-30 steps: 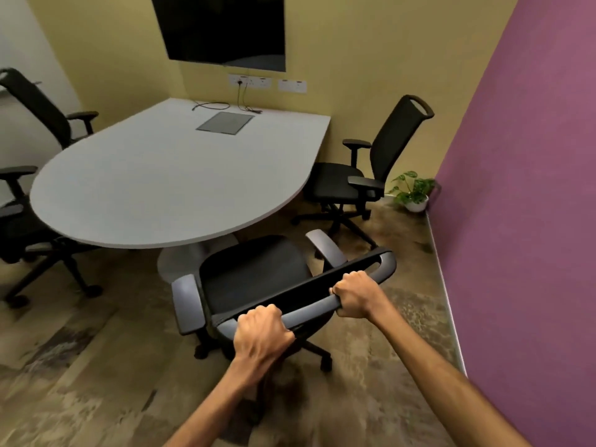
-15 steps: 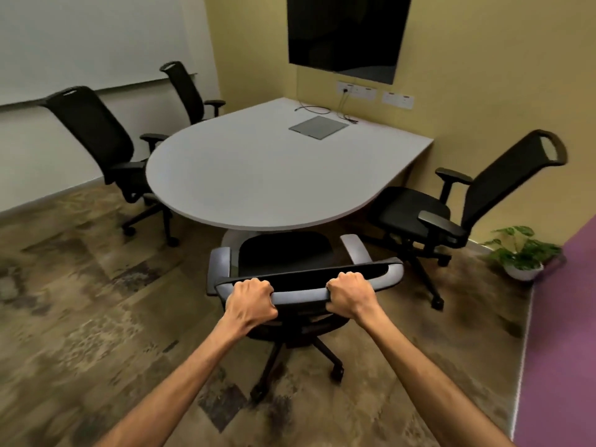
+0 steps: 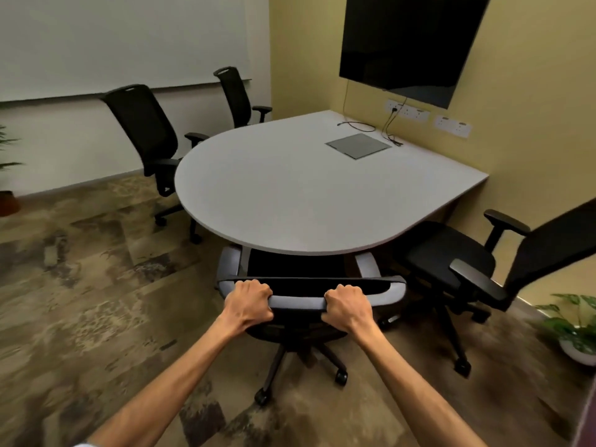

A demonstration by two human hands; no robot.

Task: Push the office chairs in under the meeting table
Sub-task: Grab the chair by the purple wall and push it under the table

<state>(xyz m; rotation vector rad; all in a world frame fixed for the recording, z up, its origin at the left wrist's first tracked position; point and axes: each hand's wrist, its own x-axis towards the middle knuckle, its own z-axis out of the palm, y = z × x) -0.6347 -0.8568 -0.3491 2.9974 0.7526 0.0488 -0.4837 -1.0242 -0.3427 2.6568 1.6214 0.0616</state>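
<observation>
A black office chair (image 3: 298, 287) with grey armrests stands at the rounded near end of the white meeting table (image 3: 290, 195). The front of its seat is under the tabletop edge. My left hand (image 3: 250, 303) and my right hand (image 3: 346, 308) both grip the grey top bar of its backrest, about a shoulder's width apart. Another black chair (image 3: 464, 266) stands to the right, pulled out and angled away from the table. Two more black chairs, one nearer (image 3: 145, 137) and one farther (image 3: 237, 95), stand along the table's left side.
A dark screen (image 3: 409, 43) hangs on the yellow wall behind the table, with sockets and a cable below. A potted plant (image 3: 574, 327) sits on the floor at far right, another plant at the left edge. Open carpet lies to the left.
The chair has rolled forward, so its seat now sits partly under the tabletop. My view has swung around to face the table's rounded end; both hands keep their grip.
</observation>
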